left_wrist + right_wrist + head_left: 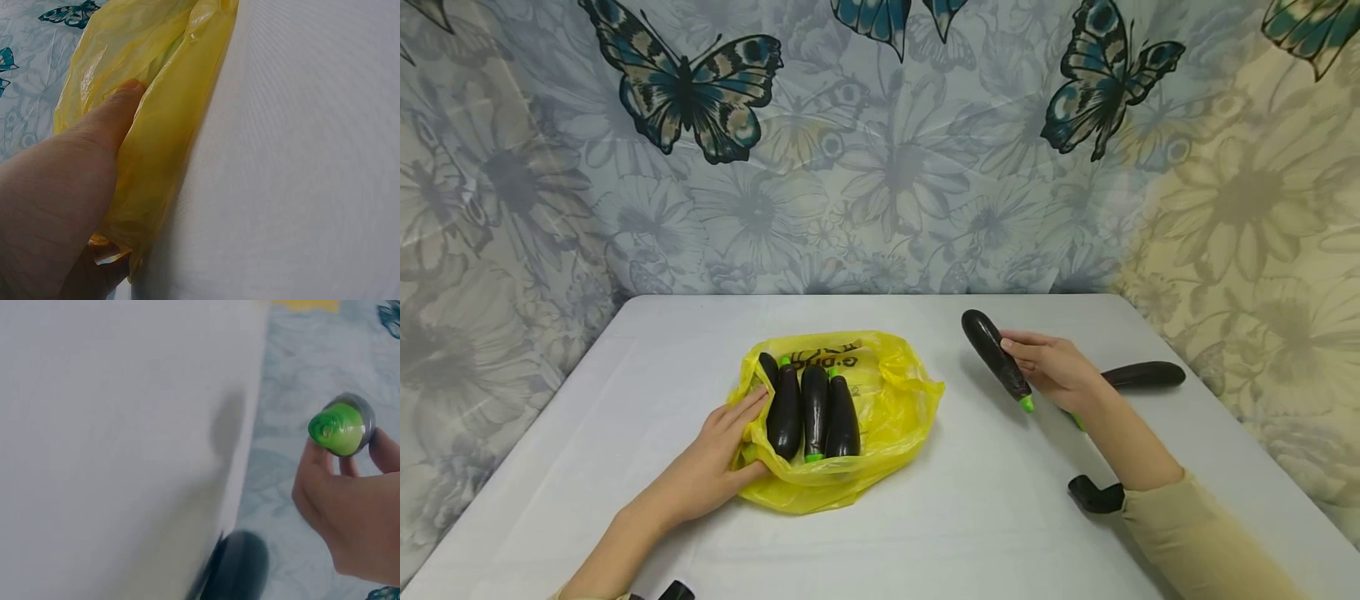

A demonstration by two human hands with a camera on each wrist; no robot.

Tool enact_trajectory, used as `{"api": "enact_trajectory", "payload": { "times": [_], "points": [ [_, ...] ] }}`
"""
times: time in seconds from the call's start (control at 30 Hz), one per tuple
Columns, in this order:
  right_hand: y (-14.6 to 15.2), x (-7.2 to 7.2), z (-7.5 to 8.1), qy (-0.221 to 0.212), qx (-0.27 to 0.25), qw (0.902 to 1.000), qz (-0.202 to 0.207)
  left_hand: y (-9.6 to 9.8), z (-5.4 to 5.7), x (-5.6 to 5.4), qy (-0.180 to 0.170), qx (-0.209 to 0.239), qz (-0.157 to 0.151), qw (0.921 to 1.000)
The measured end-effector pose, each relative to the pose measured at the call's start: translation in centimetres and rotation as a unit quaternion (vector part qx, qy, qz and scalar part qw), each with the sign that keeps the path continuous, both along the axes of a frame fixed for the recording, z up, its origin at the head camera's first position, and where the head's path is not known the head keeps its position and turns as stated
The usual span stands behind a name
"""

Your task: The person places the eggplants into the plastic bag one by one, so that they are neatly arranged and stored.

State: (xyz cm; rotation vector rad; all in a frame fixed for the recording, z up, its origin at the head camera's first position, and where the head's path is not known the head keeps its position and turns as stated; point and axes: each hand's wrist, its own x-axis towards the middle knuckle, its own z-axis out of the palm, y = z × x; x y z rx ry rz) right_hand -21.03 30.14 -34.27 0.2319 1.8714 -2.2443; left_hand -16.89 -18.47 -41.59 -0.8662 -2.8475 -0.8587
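Note:
A yellow plastic bag (895,392) with dark printing lies with its mouth spread, and several dark eggplants (784,412) with green stem ends lie inside. My left hand (718,454) holds the bag's left edge, the thumb (119,112) against the yellow film. Right of the bag, my right hand (1052,367) pinches another eggplant (996,354) between thumb and fingers, raised over the table with its green tip (337,428) towards me. Behind the right wrist lies one more eggplant (1146,375), partly hidden by the forearm.
The white table (985,517) meets a wall cloth (902,208) printed with flowers and butterflies. A black device part (1093,496) sticks out by the right sleeve (1195,525). Another black piece (677,590) shows near the left wrist.

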Motion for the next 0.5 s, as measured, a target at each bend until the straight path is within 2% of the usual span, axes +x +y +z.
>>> {"api": "enact_trajectory", "payload": {
  "times": [0.1,0.27,0.37,0.5],
  "points": [
    [-1.0,0.2,0.5,0.000,-0.056,0.9982,-0.021,0.0,0.0,-0.1,-0.003,-0.001,-0.002,1.0000],
    [-2.8,0.4,1.1,-0.003,-0.146,0.9885,-0.039,0.0,-0.1,-0.1,-0.005,-0.002,-0.002,1.0000],
    [-3.9,0.7,1.3,-0.005,-0.158,0.9863,-0.048,-0.1,-0.1,-0.1,-0.006,-0.003,0.000,1.0000],
    [-5.7,1.1,1.3,-0.004,-0.135,0.9893,-0.056,-0.2,-0.1,0.0,-0.005,-0.001,-0.001,1.0000]
  ]
}}
